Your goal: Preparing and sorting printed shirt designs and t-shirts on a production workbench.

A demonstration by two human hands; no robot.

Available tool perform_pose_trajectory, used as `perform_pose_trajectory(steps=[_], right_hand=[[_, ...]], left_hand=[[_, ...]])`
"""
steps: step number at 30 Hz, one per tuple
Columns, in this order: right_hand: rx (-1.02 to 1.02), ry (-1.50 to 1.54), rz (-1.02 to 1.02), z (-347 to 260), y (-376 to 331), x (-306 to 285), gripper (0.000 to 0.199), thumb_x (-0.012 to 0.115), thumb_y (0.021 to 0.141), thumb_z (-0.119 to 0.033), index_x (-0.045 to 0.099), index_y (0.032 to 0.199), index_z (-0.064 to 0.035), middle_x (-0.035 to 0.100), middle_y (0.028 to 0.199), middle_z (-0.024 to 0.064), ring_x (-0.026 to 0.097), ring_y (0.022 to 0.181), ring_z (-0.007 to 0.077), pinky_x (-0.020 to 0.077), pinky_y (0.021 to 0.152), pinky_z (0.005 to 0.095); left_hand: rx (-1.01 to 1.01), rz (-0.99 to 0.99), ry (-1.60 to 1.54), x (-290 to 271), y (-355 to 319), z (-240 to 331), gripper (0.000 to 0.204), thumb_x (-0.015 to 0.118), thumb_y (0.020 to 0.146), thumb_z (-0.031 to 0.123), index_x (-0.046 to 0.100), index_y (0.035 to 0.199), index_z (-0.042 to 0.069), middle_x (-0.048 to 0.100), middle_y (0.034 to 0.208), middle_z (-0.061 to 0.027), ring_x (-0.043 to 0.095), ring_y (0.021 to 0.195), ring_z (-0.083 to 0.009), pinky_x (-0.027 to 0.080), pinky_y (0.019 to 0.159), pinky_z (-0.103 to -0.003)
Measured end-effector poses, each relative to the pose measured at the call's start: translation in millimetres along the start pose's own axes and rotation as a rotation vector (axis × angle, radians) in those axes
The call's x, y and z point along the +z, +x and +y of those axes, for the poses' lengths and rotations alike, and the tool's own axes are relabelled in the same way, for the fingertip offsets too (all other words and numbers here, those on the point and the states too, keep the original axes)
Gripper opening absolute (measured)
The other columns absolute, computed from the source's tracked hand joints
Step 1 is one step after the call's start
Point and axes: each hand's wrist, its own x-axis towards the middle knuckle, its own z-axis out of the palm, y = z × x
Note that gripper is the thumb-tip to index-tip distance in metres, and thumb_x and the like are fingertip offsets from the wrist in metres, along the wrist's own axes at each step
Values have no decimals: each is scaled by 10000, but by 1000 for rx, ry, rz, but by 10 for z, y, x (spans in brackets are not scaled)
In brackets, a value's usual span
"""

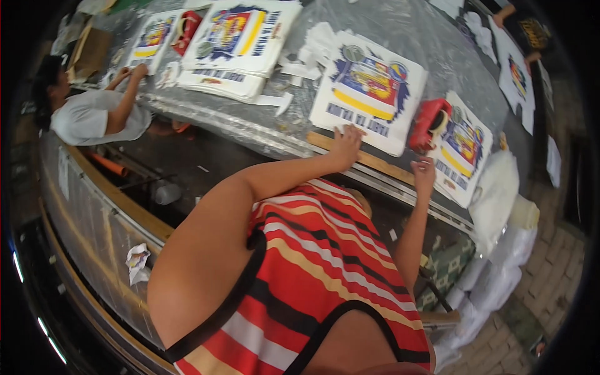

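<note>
My left hand (347, 147) rests on the lower edge of a stack of white printed sheets (369, 87); its fingers are apart and lie on the paper and the wooden strip (381, 165) below it. To its right, my right hand (424, 169) has its fingers drawn together beside the lower left edge of a second printed stack (463, 150). Whatever its fingertips hold is too small to make out. A red tape dispenser (429, 126) with a roll of tape stands just above that hand, between the two stacks.
White paper scraps (315, 50) lie beside more printed stacks (234, 37) and another red tape dispenser (186, 31). A co-worker in a grey shirt (94, 117) works at left; another person (528, 31) stands far right. Plastic-wrapped bundles (490, 281) sit right, by the table's end.
</note>
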Motion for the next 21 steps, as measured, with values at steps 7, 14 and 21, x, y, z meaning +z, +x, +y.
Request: perform_pose_trajectory(steps=[7,14,21], right_hand=[[-14,165,-231,-816,147,320,136,743,889,-83,683,967,11,691,807,39,581,659,81,448,577,246],[-370,87,-488,-1548,552,1231,162,708,883,-114,702,971,23,722,866,109,638,730,160,507,670,307],[-248,-170,-854,-1908,637,1789,112,720,826,-111,713,903,-30,704,815,105,652,755,203,515,715,340]], left_hand=[[6,79,-140,-50,-127,-21,862,703,852,509,430,1475,-19,384,1518,-290,361,1401,-451,329,1052,-709],[-27,141,-242,-117,-129,-5,824,727,845,470,447,1479,23,383,1516,-264,352,1411,-437,330,1041,-728],[-47,32,-259,-209,-113,-34,757,705,852,418,477,1465,36,392,1526,-179,306,1441,-399,274,1083,-746]])
